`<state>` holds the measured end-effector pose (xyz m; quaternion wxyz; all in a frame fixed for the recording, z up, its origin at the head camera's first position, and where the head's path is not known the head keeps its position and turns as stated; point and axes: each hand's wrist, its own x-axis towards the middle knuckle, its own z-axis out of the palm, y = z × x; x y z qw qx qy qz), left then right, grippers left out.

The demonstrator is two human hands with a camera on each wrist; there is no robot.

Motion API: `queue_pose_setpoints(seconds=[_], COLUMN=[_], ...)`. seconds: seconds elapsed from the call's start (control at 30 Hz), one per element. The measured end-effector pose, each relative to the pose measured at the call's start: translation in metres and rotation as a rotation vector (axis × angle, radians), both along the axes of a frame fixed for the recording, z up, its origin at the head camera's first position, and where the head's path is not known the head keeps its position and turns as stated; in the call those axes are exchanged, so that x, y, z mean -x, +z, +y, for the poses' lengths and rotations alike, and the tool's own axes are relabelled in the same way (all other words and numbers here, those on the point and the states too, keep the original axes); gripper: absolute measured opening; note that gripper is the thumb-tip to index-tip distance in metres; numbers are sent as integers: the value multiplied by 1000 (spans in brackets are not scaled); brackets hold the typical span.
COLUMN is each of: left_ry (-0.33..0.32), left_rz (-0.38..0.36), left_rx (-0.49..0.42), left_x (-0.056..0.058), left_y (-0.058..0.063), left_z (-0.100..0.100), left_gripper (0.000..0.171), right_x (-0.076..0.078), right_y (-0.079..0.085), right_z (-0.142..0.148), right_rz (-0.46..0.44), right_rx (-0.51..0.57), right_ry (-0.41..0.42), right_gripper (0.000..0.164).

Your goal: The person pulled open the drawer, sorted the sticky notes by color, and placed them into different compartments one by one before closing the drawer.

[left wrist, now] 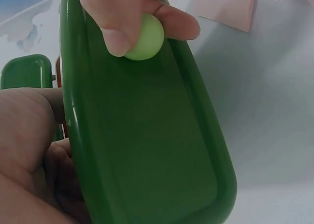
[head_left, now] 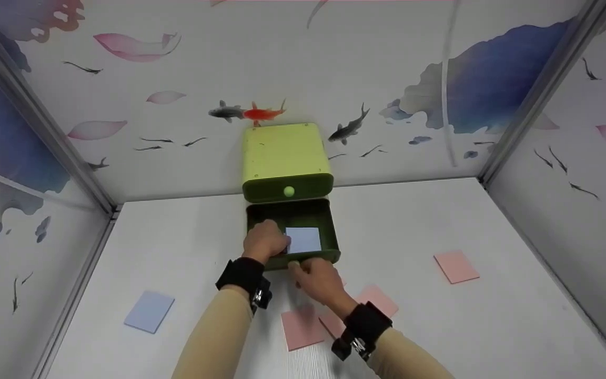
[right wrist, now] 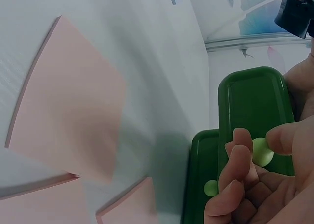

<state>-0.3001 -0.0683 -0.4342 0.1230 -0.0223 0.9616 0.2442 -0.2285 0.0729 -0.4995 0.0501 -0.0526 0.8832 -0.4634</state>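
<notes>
A small green cabinet (head_left: 287, 150) stands against the back wall, its upper drawer (head_left: 261, 190) closed and its lower drawer (head_left: 330, 226) pulled out. Inside the lower drawer is a light blue square tile (head_left: 305, 241). My left hand (head_left: 264, 239) reaches into that drawer with bent fingers, its fingertips overlapping the tile's left edge; the drawer front hides part of this grip in the left wrist view. At the drawer's front, my right hand (head_left: 319, 279) pinches the round light green knob (left wrist: 148, 39) between thumb and fingers.
Several pink square tiles (head_left: 302, 326) lie below my right hand, some overlapping. Another pink tile (head_left: 456, 266) is farther right, and a second blue tile (head_left: 149, 311) lies at left. Patterned panels (head_left: 387, 63) wall the white table (head_left: 187, 247) at back and sides.
</notes>
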Motion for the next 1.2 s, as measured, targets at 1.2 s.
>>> queue_pose_setpoints(seconds=[1.2], left_ry=[237], left_rz=[-28], left_rx=[-49], left_x=[-42], left_y=[-42], left_z=[-222], left_gripper=[50], right_x=[0], right_y=[-5], right_z=[-3], right_rz=[-33], right_rx=[-22], right_ry=[-22], right_gripper=[43])
